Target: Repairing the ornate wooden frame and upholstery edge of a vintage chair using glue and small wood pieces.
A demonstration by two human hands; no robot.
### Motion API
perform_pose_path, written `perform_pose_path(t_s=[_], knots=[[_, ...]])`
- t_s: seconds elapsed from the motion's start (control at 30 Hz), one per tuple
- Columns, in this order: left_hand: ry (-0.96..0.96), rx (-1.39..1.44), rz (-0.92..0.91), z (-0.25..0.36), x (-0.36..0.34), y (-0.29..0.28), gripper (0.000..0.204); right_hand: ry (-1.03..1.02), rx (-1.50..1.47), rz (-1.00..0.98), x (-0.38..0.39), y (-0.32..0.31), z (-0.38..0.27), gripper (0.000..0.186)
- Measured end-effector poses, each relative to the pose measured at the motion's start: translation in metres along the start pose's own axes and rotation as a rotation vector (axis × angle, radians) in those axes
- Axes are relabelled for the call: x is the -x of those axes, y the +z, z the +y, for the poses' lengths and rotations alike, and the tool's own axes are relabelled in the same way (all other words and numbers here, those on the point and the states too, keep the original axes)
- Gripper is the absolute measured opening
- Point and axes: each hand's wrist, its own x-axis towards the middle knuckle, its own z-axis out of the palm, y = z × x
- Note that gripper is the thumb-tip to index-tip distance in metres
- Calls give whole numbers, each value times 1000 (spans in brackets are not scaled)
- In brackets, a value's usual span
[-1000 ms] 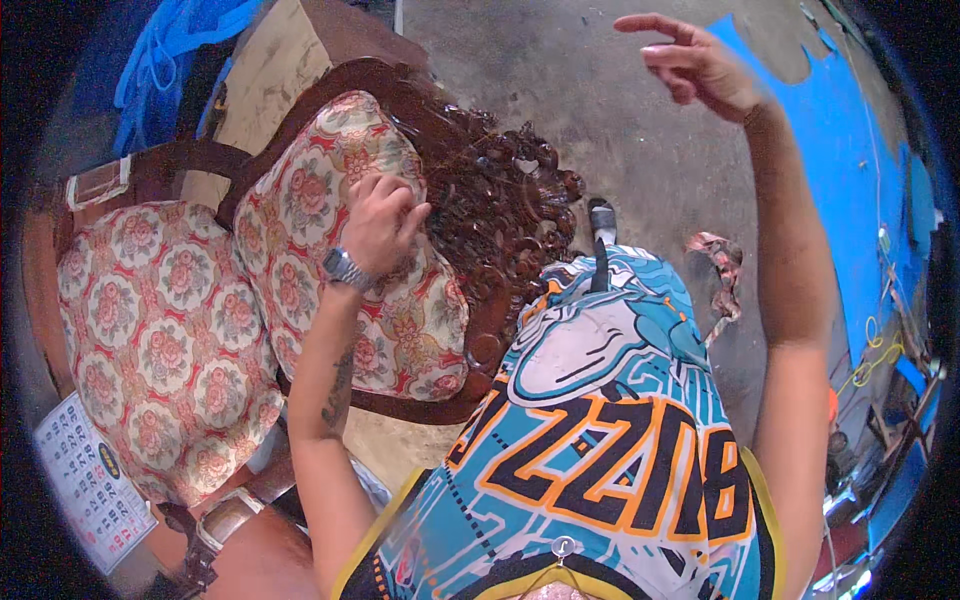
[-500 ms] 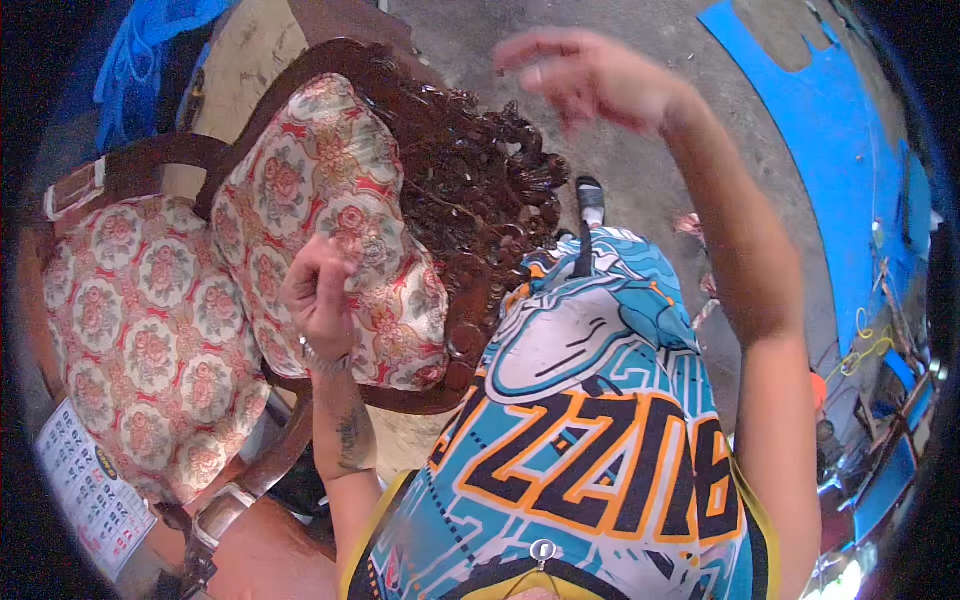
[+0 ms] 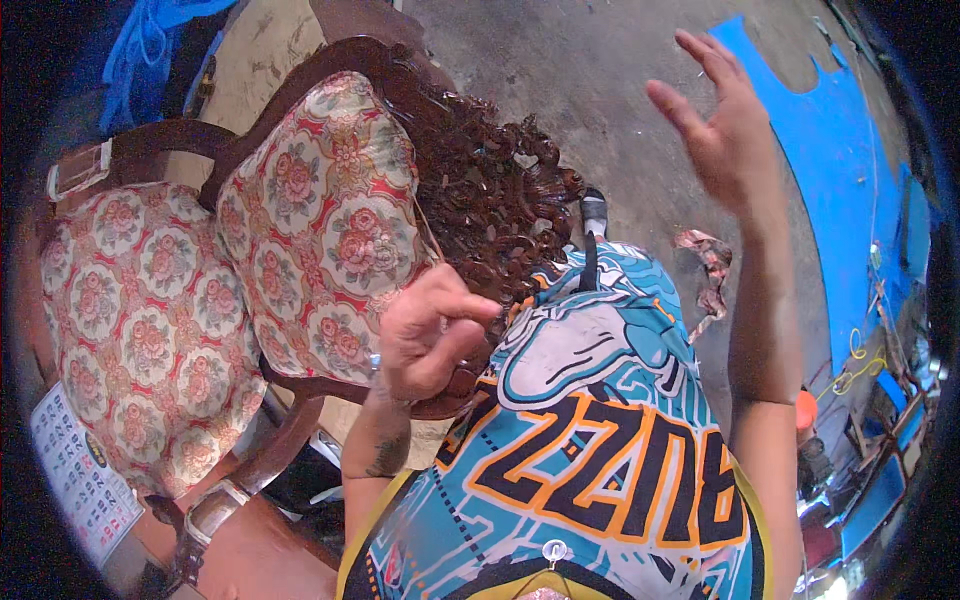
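Note:
A dark wooden chair has a carved, glossy openwork back frame [image 3: 500, 190] and floral fabric in cream and red on its backrest [image 3: 310, 230] and seat [image 3: 150, 320]. My left hand [image 3: 435, 335] is in front of the backrest's lower right edge, thumb and forefinger pinched together. Whatever lies between those fingers is too small to make out. A thin pale strand [image 3: 425, 222] shows along the fabric edge above that hand. My right hand [image 3: 725, 135] is raised over the floor at the right, away from the chair, its thumb and fingers apart and nothing visible in it.
A large blue sheet [image 3: 830, 190] lies on the concrete floor at right. A crumpled fabric scrap [image 3: 708, 265] is near my legs. Yellow cord [image 3: 860, 370] and assorted clutter lie at the far right. A printed calendar sheet [image 3: 80, 480] is at lower left, beside the chair seat.
My left hand has moved right and nearer to me, from over the backrest fabric to its edge. My right hand has swung right, away from the carved frame.

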Motion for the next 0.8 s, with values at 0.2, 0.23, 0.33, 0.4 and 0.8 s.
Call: perform_pose_path(t_s=[0.2, 0.23, 0.33, 0.4, 0.8], knots=[[176, 133, 215, -20, 12, 50, 20, -160, -332, -565, 103, 52, -45, 26], [206, 164, 209, -22, 11, 61, 22, -137, -367, -556, 115, 61, -44, 29], [161, 274, 201, -26, 6, 75, 24, -164, -383, -512, 128, 62, -34, 28], [138, 262, 126, -27, 3, 78, 21, -264, -400, -459, 126, 56, -30, 19], [371, -1022, 218, -29, -44, -13, 32, 344, -1032, 459, 122, -173, 20, 29]])
